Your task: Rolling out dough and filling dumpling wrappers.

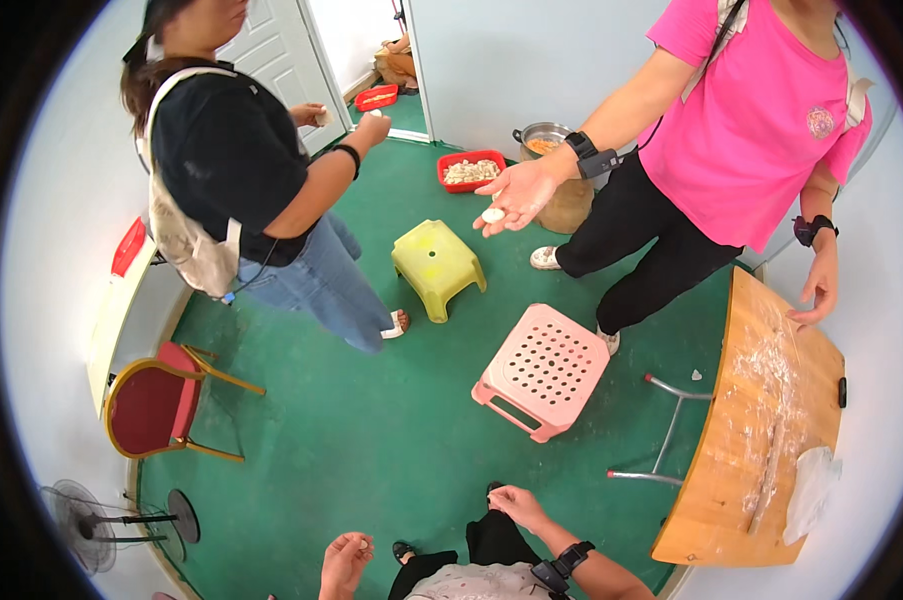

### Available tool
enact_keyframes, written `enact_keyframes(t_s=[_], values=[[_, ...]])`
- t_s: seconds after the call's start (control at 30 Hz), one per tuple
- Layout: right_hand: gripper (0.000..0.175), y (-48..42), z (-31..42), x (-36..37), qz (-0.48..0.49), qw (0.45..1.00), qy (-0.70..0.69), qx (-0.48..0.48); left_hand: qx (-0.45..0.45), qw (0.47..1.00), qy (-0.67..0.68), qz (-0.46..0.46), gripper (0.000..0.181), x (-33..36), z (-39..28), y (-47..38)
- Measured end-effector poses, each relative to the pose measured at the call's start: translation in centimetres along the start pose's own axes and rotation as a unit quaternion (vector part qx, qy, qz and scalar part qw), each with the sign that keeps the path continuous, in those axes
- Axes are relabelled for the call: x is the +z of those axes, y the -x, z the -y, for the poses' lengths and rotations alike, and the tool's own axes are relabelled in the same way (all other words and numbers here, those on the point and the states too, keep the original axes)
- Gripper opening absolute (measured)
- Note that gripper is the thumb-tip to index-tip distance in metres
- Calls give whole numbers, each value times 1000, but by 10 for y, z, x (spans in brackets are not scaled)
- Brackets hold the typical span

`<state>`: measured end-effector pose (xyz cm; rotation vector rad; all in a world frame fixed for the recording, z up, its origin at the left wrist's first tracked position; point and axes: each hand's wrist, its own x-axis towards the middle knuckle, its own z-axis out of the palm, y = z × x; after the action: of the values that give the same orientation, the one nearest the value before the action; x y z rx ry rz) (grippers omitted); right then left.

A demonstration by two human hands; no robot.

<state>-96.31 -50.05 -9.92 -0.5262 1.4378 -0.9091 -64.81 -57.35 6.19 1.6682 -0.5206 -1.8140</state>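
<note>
Near the bottom of the head view my left hand (345, 564) is raised, its fingers closed on a small pale piece (364, 544), which looks like dough. My right hand (522, 508) is held out above my black trousers, with thumb and fingertips drawn together; whether something small is between them is hidden. Across from me, a person in a pink T-shirt (759, 127) holds out an open palm (522, 196) with a white dough piece (492, 215) on it. A person in a black T-shirt (226, 165) holds small pale pieces in both hands.
A pink stool (545, 371) and a yellow-green stool (438, 262) stand on the green floor. At right is a floury wooden table (766, 405) with a plastic bag (811, 491). A red basket (445, 180) holds pale pieces. A chair (145, 409) and fan (83, 525) stand left.
</note>
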Motion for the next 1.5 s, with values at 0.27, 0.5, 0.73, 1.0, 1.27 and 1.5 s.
enact_keyframes(t_s=[0.27, 0.5, 0.73, 1.0, 1.27, 1.5], values=[[34, 4, 27, -14, -27, 999, 3, 20, -5, 1000, -18, 6, 20, -16, 8, -8], [30, 4, 23, -5, -3, 997, 81, 16, 9, 1000, -12, 9, 16, -21, 8, -2], [25, -4, 14, 7, 56, 994, 89, 12, 15, 997, 61, 34, 25, -21, 18, 18], [33, -3, 17, -6, 35, 993, 115, 8, 4, 998, 47, 29, 31, -12, 23, 18], [33, 13, 25, -8, 23, 987, 152, 40, 27, 998, 51, 32, 26, -14, 25, 8], [37, 1, -8, -11, 23, 995, 94, 17, 66, 996, 35, 41, 19, -4, 18, 3]])
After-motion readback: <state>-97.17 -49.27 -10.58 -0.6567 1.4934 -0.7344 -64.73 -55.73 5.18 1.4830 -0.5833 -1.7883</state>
